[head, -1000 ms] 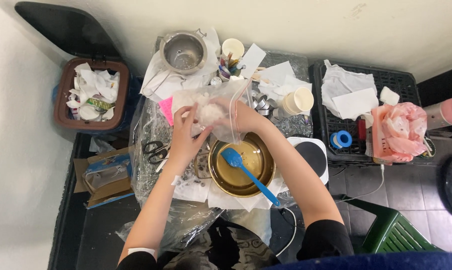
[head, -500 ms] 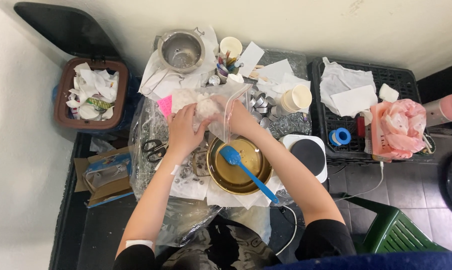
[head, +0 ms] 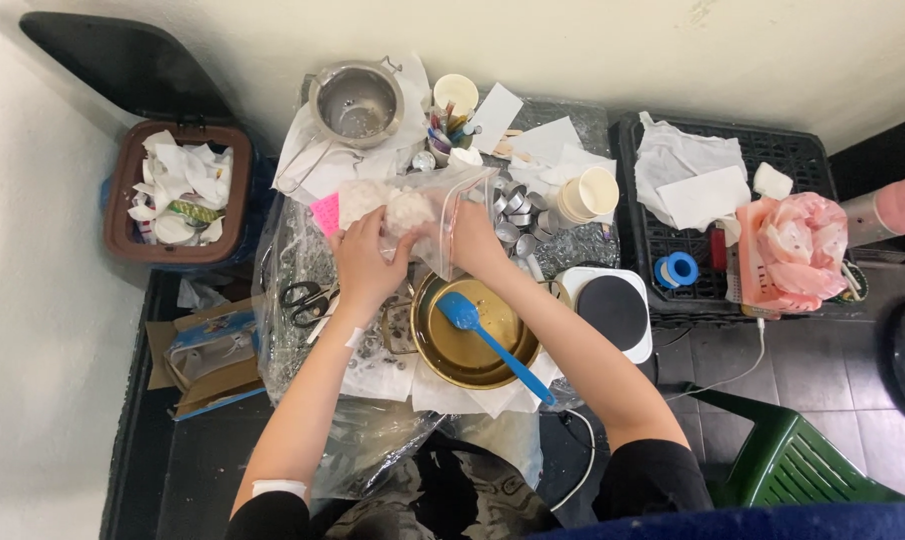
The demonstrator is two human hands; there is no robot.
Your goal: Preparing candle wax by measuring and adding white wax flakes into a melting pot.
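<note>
While both hands work above the brass bowl [head: 473, 335], where a blue spatula [head: 493, 340] rests, the left hand [head: 365, 262] and right hand [head: 473, 238] have their fingers pinching a clear plastic bag [head: 423, 210] of pale lumps. Holding it steady over the bowl seems wise. Beyond, small metal cups [head: 518, 215] and a steel strainer [head: 356, 103] crowd the counter [head: 573, 120]; free room is scant.

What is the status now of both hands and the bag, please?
Left hand and right hand both grip clear plastic bag of white lumps. Bag held above gold bowl; blue spatula rests inside. Nothing between.
</note>
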